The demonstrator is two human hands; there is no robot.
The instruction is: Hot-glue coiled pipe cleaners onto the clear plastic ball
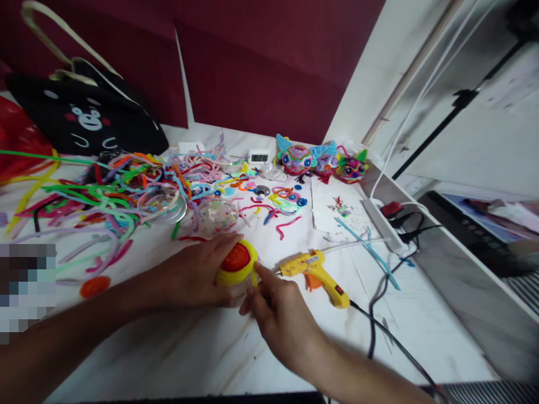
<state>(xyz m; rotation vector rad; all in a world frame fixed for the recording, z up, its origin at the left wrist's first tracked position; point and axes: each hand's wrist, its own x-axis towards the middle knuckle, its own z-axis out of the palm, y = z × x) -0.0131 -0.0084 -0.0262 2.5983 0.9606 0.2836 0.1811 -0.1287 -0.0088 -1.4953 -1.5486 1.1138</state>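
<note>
My left hand [197, 272] is closed round a clear rounded shell [238, 289] whose top is covered in coiled red pipe cleaner [236, 257] with yellow pipe cleaner [236, 276] wound about it. At the shell's right side, my right hand [280, 311] presses with bent fingers on the yellow strand, which seems to be pinched there; the fingertips are partly hidden. Just beyond that hand, a yellow hot glue gun [309, 264] lies on its side with its nozzle pointing at the shell.
Tangled pipe cleaners [126, 191] cover the back left, beside a clear dish [162, 205]. Decorated animal heads [297, 160] stand at the back near a small digital clock [259, 157]. A power strip [389, 224] and black cables [374, 314] run along the right. A black bag [84, 118] stands back left.
</note>
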